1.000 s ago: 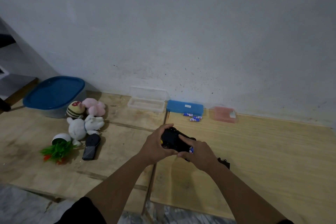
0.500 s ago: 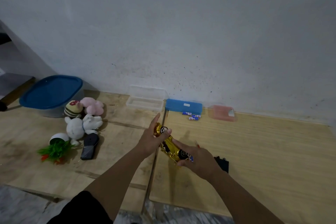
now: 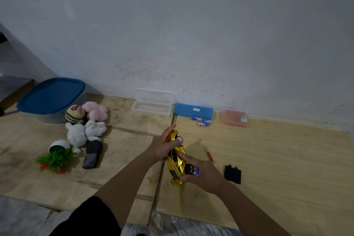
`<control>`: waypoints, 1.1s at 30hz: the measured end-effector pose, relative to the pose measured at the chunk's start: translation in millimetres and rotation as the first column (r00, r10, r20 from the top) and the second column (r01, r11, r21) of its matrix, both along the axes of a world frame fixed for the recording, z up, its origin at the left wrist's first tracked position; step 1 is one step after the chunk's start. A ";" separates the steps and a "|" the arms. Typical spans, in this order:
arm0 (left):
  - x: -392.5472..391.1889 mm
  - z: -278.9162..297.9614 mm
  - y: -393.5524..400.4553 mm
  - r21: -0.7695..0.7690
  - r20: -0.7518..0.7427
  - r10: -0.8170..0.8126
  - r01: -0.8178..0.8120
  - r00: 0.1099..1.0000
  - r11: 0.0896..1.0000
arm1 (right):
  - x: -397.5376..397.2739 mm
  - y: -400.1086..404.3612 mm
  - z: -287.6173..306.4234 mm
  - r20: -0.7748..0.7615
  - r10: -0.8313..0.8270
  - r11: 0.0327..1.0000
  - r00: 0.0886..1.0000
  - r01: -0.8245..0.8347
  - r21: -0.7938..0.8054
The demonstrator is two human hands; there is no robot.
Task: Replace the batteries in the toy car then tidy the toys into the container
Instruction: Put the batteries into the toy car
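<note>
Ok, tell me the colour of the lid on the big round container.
Blue lid, clearest in the head view.

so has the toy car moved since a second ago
Yes. The toy car has been turned over in both hands: its dark underside faced the camera before, now the gold body shows, one end pointing toward the blue case at the wall.

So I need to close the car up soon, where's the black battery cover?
In the head view the black battery cover lies on the wooden table, just right of the right hand, near the red screwdriver.
</note>
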State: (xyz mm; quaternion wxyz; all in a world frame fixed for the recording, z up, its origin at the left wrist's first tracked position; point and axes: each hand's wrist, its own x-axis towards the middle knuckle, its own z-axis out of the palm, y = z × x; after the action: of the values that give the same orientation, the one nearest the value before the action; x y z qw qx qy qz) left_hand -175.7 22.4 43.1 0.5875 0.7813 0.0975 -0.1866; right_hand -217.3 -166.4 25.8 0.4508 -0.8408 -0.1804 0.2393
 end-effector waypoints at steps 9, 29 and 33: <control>0.0 -32.5 -17.8 0.339 -0.074 -0.077 0.097 0.994 0.936 | -15.4 -10.7 -34.6 -0.046 -0.116 0.993 0.992 0.115 -0.012; 8.5 -61.2 -7.6 0.495 -0.060 -0.317 0.304 0.946 0.814 | -11.7 0.7 -43.7 -0.098 -0.237 0.934 0.967 0.198 -0.298; 14.2 -47.7 -5.2 0.515 -0.039 -0.336 0.307 0.941 0.801 | -6.6 2.5 -22.7 -0.029 -0.205 0.915 0.978 0.181 -0.360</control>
State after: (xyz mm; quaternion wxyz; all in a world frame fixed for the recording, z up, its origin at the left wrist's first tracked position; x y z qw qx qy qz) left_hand -161.6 17.2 -4.7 0.3201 0.9192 -0.0060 -0.2294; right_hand -223.9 -163.9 3.1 0.3186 -0.9137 -0.0352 0.2499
